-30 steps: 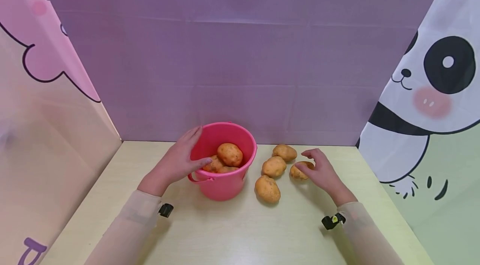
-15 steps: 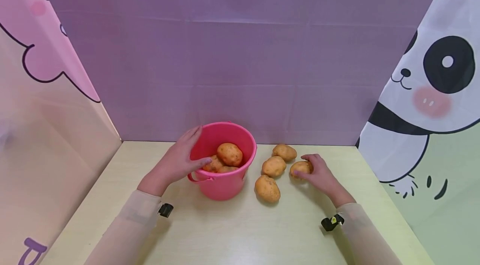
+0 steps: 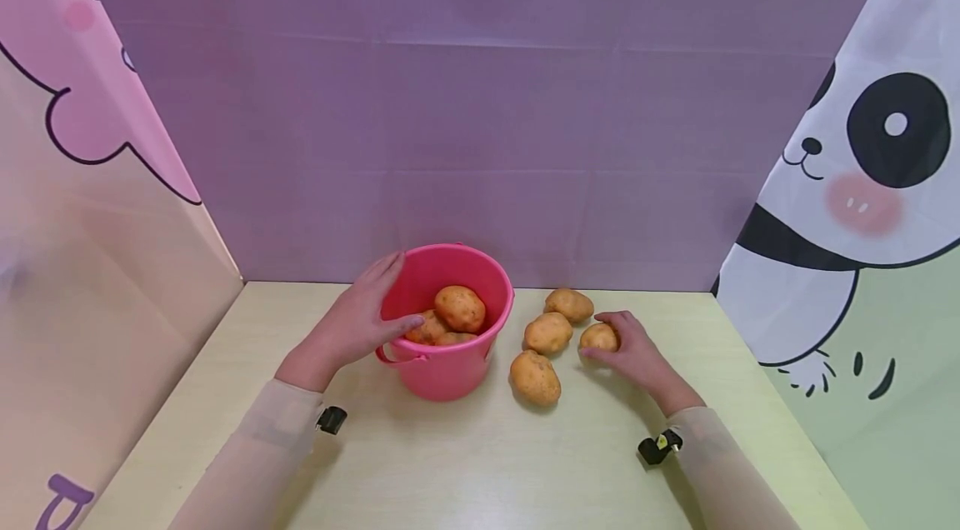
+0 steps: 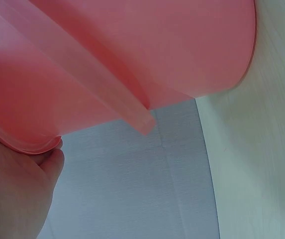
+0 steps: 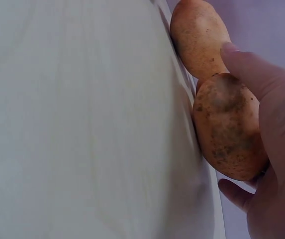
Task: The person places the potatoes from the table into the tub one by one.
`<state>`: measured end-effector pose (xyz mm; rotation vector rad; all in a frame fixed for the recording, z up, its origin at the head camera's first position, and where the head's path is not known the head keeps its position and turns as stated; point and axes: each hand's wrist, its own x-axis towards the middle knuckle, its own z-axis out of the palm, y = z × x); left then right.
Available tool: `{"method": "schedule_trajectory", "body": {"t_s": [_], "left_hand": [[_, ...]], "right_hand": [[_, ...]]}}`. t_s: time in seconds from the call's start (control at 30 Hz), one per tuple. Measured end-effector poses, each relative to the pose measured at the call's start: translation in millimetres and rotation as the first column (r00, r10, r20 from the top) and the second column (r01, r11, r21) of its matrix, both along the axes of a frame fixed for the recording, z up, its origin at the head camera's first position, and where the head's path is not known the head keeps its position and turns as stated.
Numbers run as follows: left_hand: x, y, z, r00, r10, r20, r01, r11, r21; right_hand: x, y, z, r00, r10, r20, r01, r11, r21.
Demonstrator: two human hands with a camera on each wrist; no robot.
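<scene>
Here, a potato [image 3: 599,336] on the surface [image 3: 480,463] was clasped by the right hand [image 3: 628,351], fingers curled over it. The bucket [image 3: 448,372] rim was gripped by the left hand [image 3: 358,323]. The potato probably felt firm, fairly heavy and rough-skinned; it was best held around its middle.

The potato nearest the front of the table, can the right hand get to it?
Probably yes. That potato lies bare on the table, nothing over it, though the right hand already grips another potato.
</scene>
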<state>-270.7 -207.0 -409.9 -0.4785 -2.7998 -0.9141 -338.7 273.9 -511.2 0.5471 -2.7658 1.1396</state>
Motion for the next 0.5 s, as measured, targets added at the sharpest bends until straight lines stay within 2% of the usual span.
{"method": "schedule_trajectory", "body": {"t_s": [0.27, 0.5], "left_hand": [[-0.5, -0.7, -0.8, 1.0, -0.005, -0.005, 0.005, 1.0, -0.004], [-0.8, -1.2, -1.4, 1.0, -0.004, -0.006, 0.004, 1.0, -0.005]], "right_hand": [[-1.9, -1.8, -4.9, 1.0, 0.014, -0.024, -0.014, 1.0, 0.008], [-1.1, -3.0, -4.8, 1.0, 0.015, -0.004, -0.015, 1.0, -0.001]]}}
